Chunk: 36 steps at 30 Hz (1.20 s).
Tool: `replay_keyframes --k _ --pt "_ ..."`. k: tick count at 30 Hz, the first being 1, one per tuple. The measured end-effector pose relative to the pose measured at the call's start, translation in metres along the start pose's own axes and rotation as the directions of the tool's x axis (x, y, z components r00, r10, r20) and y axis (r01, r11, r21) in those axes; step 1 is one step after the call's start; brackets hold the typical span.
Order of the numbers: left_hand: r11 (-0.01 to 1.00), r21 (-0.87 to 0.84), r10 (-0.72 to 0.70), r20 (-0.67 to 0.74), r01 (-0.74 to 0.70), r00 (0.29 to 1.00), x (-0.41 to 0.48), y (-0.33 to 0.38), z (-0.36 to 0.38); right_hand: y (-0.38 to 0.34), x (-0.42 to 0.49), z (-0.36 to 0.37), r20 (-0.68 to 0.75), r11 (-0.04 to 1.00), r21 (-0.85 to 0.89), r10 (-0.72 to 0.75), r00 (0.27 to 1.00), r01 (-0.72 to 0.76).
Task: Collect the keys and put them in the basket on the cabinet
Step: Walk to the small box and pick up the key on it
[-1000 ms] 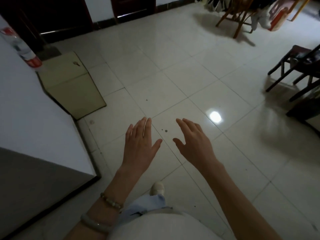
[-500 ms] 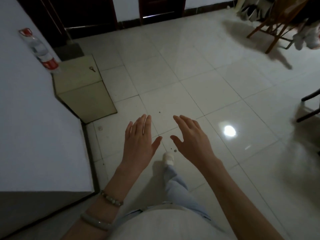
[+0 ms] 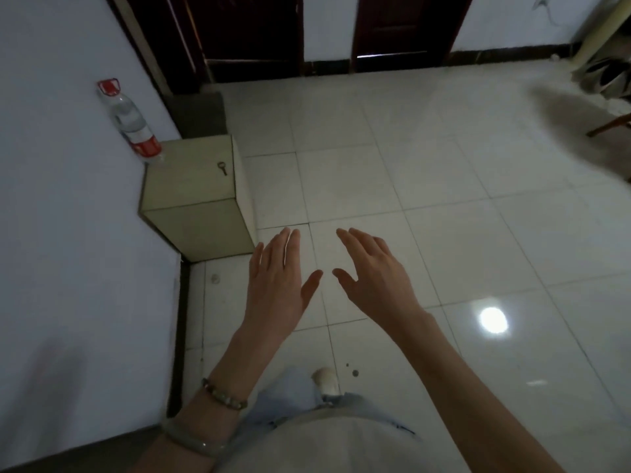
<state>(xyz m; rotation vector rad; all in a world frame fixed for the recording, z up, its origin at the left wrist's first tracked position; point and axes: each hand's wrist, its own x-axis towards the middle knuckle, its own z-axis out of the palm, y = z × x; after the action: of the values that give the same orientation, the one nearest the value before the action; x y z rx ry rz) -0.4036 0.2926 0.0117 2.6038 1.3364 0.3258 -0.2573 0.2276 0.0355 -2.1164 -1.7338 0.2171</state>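
One key (image 3: 222, 168) lies flat on top of low cream cabinet (image 3: 191, 186), near its right edge — long axis approx. front-to-back, bow end away. No basket in view. Left hand (image 3: 278, 285) & right hand (image 3: 374, 278) — fingers spread, empty, above floor.

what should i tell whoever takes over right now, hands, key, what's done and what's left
Left hand: open, empty, held out over the floor.
Right hand: open, empty, held out beside the left.
One key lies on top of the small cream cabinet, ahead and to the left of the hands. A plastic bottle lies on the white surface next to that cabinet.
No basket is in view, and no other keys.
Done: nothing collected yet.
Left: pick up the key, probably with the left hand as the nearer one, look for any others, find the basket and drop them in.
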Motion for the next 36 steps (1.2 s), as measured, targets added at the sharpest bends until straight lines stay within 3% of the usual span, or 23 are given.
replay_keyframes --k 14,28,36 --pt "0.982 0.013 -0.189 -0.02 0.189 0.982 0.194 -0.077 0.021 0.045 0.22 0.035 0.063 0.994 0.004 -0.113 0.992 0.113" --pt "0.961 0.081 -0.26 -0.048 0.263 0.964 0.407 -0.182 0.001 0.031 0.479 0.063 0.064 0.976 0.054 -0.214 0.975 0.21" --pt "0.907 0.05 -0.414 -0.084 0.418 0.907 0.475 -0.235 0.007 0.023 0.594 0.089 0.116 0.944 0.08 -0.327 0.938 0.319"
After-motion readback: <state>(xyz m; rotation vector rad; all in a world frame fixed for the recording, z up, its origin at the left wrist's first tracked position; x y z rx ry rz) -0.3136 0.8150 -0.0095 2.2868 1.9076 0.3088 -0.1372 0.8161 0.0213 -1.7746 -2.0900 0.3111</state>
